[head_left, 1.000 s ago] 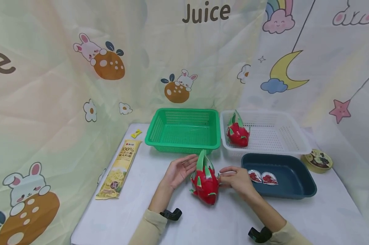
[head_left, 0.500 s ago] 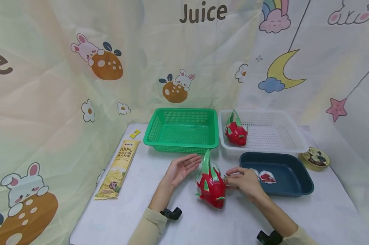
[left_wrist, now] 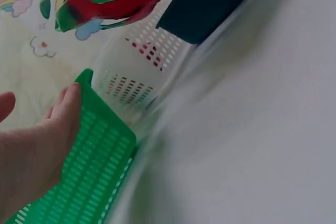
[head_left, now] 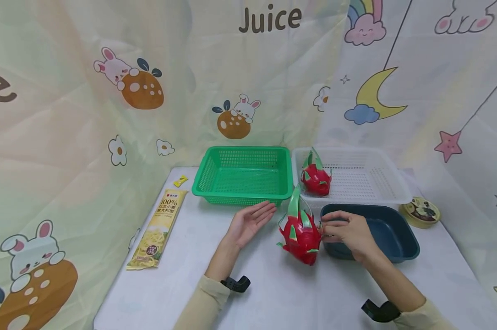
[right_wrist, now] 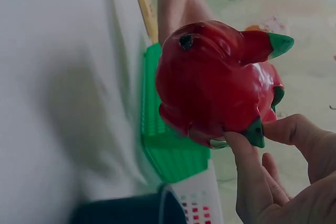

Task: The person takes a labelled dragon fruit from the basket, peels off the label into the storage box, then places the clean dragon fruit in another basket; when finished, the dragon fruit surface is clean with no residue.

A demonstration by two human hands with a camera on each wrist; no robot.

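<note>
My right hand (head_left: 351, 233) pinches a green-tipped scale of a red dragon fruit (head_left: 301, 236) between thumb and finger. The right wrist view shows this pinch plainly, and the fruit (right_wrist: 215, 87) hangs above the table with a shadow beside it. Its long green leaves point up and away. My left hand (head_left: 247, 225) is to the left of the fruit, fingers extended and palm turned toward it, with a gap between. In the left wrist view that hand (left_wrist: 37, 145) appears before the green basket (left_wrist: 94, 156). A second dragon fruit (head_left: 316, 179) sits in the white basket (head_left: 365, 176).
A dark blue tray (head_left: 390, 233) stands partly behind my right hand. The green basket (head_left: 244, 178) is at the back, left of the white one. A round gold tin (head_left: 420, 213) sits at right. On the left lie a yellow pasta packet (head_left: 157, 229) and a small yellow wrapper (head_left: 180, 181).
My right hand has carried the dragon fruit to the right and slightly upward. The left hand has shifted a little to the right. Stickers in the blue tray are now hidden behind my right hand.
</note>
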